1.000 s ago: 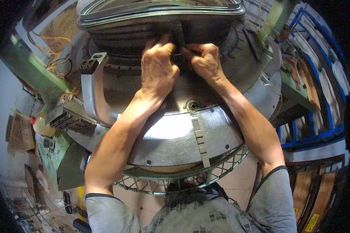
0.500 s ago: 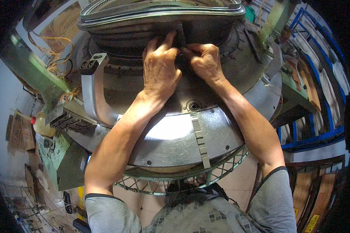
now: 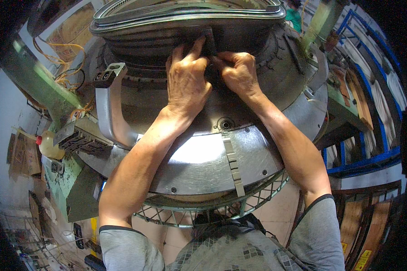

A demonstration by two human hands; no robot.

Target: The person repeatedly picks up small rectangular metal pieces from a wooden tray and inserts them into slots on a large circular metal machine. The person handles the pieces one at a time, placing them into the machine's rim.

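Observation:
A large round metal machine with a dark drum [image 3: 140, 47] stands in front of me. My left hand [image 3: 188, 81] lies back-up against the drum's near side, its fingers reaching upward and apart, the index fingertip beside a narrow dark flap [image 3: 210, 40]. Just to the right, my right hand [image 3: 239, 72] is closed, with thumb and index finger pinched near the flap's lower end. What sits in that pinch is hidden in shadow. Both forearms reach over the shiny metal ring plate [image 3: 199, 167], which has a segmented strip [image 3: 233, 165] across it.
A curved metal bracket [image 3: 108, 104] rises left of my left forearm. Beyond it are a green machine post [image 3: 40, 86], orange wires [image 3: 68, 67] and a red-capped bottle [image 3: 49, 144]. A blue rack [image 3: 366, 167] with white rolls stands right. A teal garment [image 3: 294, 19] shows behind the drum.
Both hands stay in almost the same place, with only tiny finger shifts. The dark flap between them shows a little more. The teal garment behind has moved slightly.

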